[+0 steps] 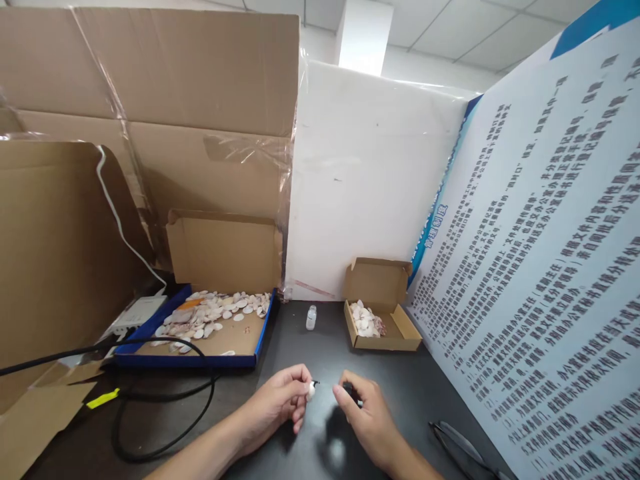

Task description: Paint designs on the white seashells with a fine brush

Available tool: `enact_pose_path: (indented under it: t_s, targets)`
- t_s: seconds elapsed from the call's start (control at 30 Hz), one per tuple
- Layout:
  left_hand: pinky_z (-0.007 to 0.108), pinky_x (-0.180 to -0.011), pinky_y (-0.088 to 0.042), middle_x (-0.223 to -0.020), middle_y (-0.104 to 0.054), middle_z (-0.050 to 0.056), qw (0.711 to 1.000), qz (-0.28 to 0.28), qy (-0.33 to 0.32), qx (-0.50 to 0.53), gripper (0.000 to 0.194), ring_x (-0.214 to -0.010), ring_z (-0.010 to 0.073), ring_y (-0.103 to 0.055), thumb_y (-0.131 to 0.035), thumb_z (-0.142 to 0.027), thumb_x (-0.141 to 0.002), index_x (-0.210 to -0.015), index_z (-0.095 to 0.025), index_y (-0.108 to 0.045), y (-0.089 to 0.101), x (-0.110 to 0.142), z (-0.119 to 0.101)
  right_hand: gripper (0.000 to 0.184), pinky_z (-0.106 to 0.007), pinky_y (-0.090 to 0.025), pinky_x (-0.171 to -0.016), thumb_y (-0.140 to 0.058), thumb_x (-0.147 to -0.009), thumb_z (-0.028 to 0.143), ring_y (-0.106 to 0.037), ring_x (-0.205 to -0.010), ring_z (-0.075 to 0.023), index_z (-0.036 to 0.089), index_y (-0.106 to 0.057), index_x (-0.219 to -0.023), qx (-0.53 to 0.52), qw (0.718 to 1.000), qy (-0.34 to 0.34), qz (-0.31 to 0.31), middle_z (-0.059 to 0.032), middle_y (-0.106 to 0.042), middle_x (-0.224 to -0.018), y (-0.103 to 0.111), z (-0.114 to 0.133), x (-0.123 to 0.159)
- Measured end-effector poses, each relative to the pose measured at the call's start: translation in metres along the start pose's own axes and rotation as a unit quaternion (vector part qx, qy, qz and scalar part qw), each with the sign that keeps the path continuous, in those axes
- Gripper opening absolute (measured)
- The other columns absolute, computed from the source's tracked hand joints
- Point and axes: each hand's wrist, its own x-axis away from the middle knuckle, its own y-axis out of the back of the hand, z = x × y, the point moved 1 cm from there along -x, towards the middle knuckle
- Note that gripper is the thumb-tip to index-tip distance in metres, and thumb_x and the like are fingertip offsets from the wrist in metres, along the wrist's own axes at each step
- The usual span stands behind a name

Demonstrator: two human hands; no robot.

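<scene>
Between the thumb and fingertips of my left hand is a small white shell, with a thin dark bit at its upper edge. Curled around a small black object is my right hand; most of that object is hidden, so its kind is unclear. The two hands are apart above the dark table. Beyond them stands a small clear bottle with whitish contents or label. Farther right, a small cardboard box with its lid up holds several white shells.
At the left, a blue-edged box holds many shells and an orange piece. A black cable loops near my left forearm. Glasses lie at the lower right, by a printed board. Cardboard and white panels wall the back.
</scene>
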Motion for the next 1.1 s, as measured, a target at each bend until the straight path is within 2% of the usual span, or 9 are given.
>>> enact_pose_path:
  t_s: [0.2, 0.37, 0.8, 1.1]
  targets:
    - [0.021, -0.045, -0.038, -0.062, -0.046, -0.003, 1.0, -0.009, 0.003, -0.011, 0.024, -0.047, 0.0062, -0.037, -0.067, -0.031, -0.071, -0.078, -0.016, -0.05, 0.0006, 0.0003, 0.0008, 0.074, -0.011, -0.017, -0.058, -0.028, -0.081, 0.075, -0.026, -0.06, 0.0026, 0.004, -0.037, -0.064, 0.033, 0.999, 0.006, 0.014, -0.0029, -0.036, -0.062, -0.0011, 0.002, 0.0029]
    - [0.02, -0.045, -0.039, -0.062, -0.047, -0.003, 1.0, -0.017, 0.002, -0.009, 0.024, -0.047, 0.0058, -0.038, -0.067, -0.031, -0.071, -0.078, -0.015, -0.049, -0.0016, 0.0013, -0.001, 0.075, -0.011, -0.018, -0.059, -0.027, -0.08, 0.076, -0.026, -0.062, 0.0022, 0.004, -0.036, -0.065, 0.037, 0.999, 0.001, -0.006, -0.0035, -0.037, -0.063, -0.0006, 0.0023, 0.0035]
    - [0.02, -0.043, -0.041, -0.064, -0.051, -0.002, 1.0, -0.008, -0.013, -0.004, 0.021, -0.044, 0.0057, -0.042, -0.066, -0.026, -0.07, -0.078, -0.014, -0.05, -0.0004, 0.0002, 0.0009, 0.079, -0.012, -0.014, -0.057, -0.024, -0.077, 0.081, -0.023, -0.06, 0.0021, 0.003, -0.029, -0.063, 0.049, 0.999, 0.016, 0.013, -0.0039, -0.034, -0.061, -0.0047, -0.0039, -0.0026]
    - [0.021, -0.045, -0.042, -0.068, -0.051, -0.002, 0.999, -0.006, -0.009, -0.039, 0.026, -0.046, 0.0052, -0.044, -0.069, -0.03, -0.07, -0.079, -0.014, -0.05, -0.0005, 0.0055, -0.0037, 0.076, -0.01, -0.018, -0.06, -0.026, -0.08, 0.078, -0.029, -0.063, 0.002, 0.004, -0.04, -0.069, 0.029, 0.999, 0.016, 0.01, -0.0034, -0.039, -0.066, -0.0017, 0.0041, 0.0025]
